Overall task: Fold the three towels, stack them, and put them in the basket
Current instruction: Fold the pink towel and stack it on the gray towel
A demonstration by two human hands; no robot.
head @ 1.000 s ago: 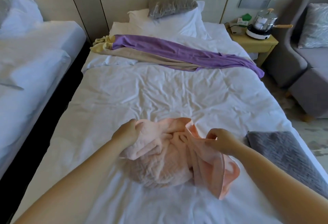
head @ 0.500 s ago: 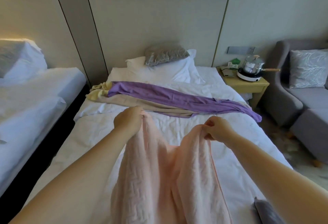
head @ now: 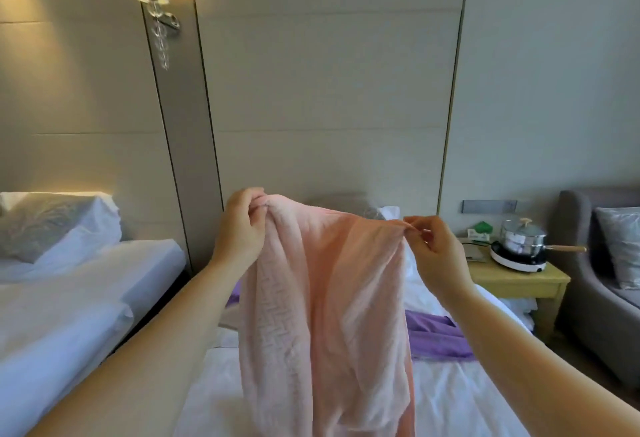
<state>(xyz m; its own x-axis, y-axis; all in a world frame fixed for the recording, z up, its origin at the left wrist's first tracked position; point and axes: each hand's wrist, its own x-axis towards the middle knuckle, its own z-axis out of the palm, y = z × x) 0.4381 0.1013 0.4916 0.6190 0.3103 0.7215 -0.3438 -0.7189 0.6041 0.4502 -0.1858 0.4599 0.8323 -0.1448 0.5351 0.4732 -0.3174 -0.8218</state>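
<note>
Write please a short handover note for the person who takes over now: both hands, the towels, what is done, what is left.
Left hand: grips one top corner of the pink textured cotton towel.
Right hand: pinches the other top corner.
The towel hangs unfolded above the white bed.
Other towels and the basket: not in view.
Done: nothing folded that shows here.
Left: fold three towels, stack, put in basket.

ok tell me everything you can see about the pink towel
The pink towel is a soft, pale peach-pink cloth with a woven zigzag texture visible on its left side. It hangs unfolded in the air above the white bed, bunched into long vertical folds. The left hand grips one top corner in a closed fist, and the right hand pinches the other corner between fingertips. Its lower end runs out of the bottom of the view, so its full length is not visible.
</note>
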